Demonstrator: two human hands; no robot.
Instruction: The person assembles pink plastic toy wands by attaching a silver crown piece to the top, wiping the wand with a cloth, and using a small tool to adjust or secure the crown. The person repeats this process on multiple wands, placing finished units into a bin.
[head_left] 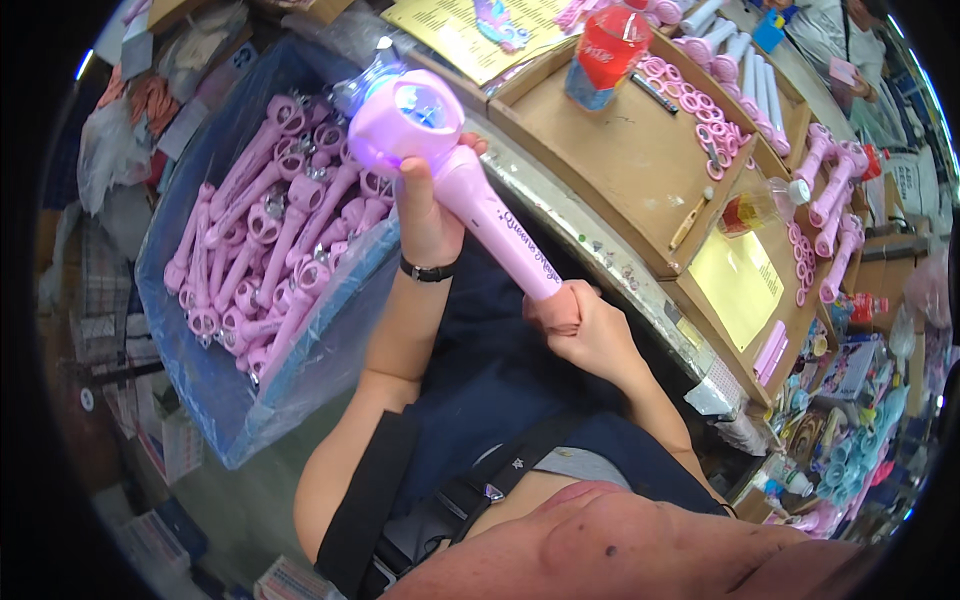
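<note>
A pink toy wand (502,225) with a round, ring-like head slants across the middle of the view, its head lit bluish-purple inside and topped by a clear spiky piece. Just below that head, my left hand (430,215) is closed round the wand, thumb on the near side. My right hand (600,338) grips the handle's lower end through a salmon-coloured cloth (553,310). The cloth hides the tip of the handle. Left of my left arm, a large bin lined with blue plastic (335,310) holds many similar pink wands (290,215).
Along the right runs a workbench with cardboard trays (590,165). On them are a red-labelled bottle (607,58), a marker (654,93), pink rings (690,100), a yellow sheet (738,285) and another bottle (765,205). More wands (838,185) lie beyond. Another person (840,45) is at far right.
</note>
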